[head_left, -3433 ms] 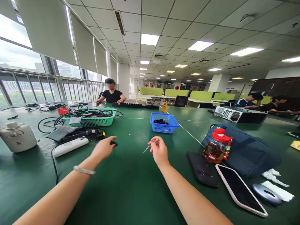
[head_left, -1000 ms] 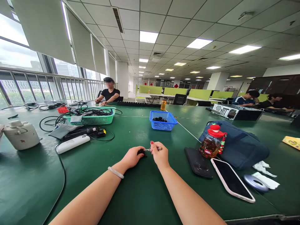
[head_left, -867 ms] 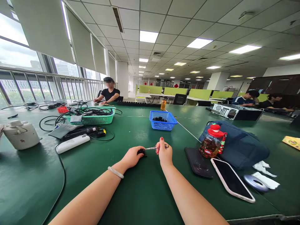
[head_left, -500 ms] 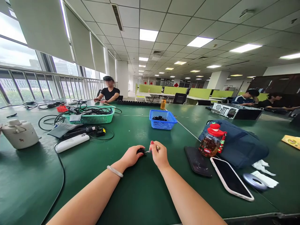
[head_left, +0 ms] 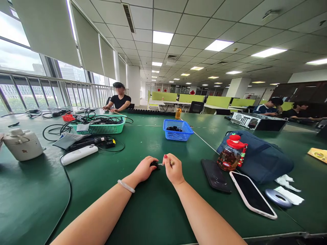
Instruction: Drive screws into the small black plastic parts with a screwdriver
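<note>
Well to the left of the blue basket (head_left: 178, 136), a green basket (head_left: 108, 129) held a heap of black wires (head_left: 104, 120). Your left hand (head_left: 143, 170) was on your side of the blue basket and over to its left. Its fingers were closed around a small black part (head_left: 154, 164). The hand hid a lot of it, so I could not tell which way its long side ran.

Next came a thin metal tool (head_left: 160, 164), also on your side of the blue basket. It lay sideways, with its tip to the left, right up by the black part. I could not tell if they touched. Your right hand (head_left: 173, 170), straight down from the blue basket, pinched the tool. The black part was left of this hand, so your left hand was the nearer one.
</note>
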The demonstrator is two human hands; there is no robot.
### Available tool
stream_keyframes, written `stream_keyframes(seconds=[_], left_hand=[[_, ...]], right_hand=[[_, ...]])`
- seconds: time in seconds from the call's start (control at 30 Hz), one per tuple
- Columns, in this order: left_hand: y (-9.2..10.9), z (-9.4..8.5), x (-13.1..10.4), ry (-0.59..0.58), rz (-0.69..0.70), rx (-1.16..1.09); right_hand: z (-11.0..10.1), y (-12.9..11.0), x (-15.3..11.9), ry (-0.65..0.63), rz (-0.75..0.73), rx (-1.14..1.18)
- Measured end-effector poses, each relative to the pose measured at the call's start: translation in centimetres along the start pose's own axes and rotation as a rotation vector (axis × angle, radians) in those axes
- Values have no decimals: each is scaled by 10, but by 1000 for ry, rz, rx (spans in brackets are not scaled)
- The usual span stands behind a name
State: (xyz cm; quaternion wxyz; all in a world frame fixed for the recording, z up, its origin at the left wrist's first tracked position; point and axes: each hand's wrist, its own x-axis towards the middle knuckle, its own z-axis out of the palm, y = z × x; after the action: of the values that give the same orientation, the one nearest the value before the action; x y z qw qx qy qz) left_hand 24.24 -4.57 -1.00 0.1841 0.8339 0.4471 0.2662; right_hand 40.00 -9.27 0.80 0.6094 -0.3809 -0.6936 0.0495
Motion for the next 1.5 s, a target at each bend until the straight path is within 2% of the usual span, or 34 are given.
stream_keyframes(seconds=[0.17, 0.37, 0.43, 0.6, 0.93, 1.33, 1.5], left_hand=[[-5, 2, 1, -3, 8, -24], [-6, 3, 1, 23, 55, -40], [-7, 3, 1, 19, 59, -43], [-10, 4, 2, 20, 46, -45], [-11, 7, 5, 25, -21, -55], [-8, 6, 5, 9, -28, -27], [-3, 4, 1, -3, 48, -39]], right_hand=[[1, -3, -1, -89, -67, -26], [7, -11, -5, -298, -351, -183], [7, -11, -5, -294, -397, -248], [2, -5, -3, -224, -397, -336], [6, -10, -5, -259, -672, -435], [8, -4, -11, -290, -688, -408], [3, -8, -9, -260, -629, -445]])
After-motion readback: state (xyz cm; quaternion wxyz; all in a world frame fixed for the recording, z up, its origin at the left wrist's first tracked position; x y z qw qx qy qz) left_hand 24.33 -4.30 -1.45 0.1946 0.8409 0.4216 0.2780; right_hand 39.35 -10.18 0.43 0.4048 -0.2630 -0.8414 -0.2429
